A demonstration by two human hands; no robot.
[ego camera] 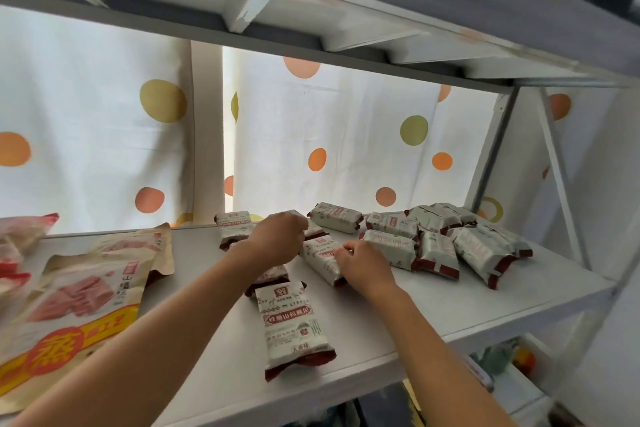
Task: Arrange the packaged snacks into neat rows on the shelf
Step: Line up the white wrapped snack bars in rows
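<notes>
Several small white snack packs with dark red ends lie on the white shelf (450, 305). One pack (294, 326) lies lengthwise near the front edge, and another (233, 227) sits at the back. My left hand (277, 241) curls over a pack (313, 229) in the middle, with a further pack (268, 277) partly hidden under its wrist. My right hand (363, 269) grips the near end of a slanted pack (322, 258). A loose heap of packs (450, 243) fills the right side.
Two large flat tan snack bags (79, 295) lie at the left, with red and white bags (14, 250) at the far left edge. A spotted curtain (329, 135) hangs behind. The upper shelf (311, 10) sits close overhead. A shelf post (561, 180) stands at the right.
</notes>
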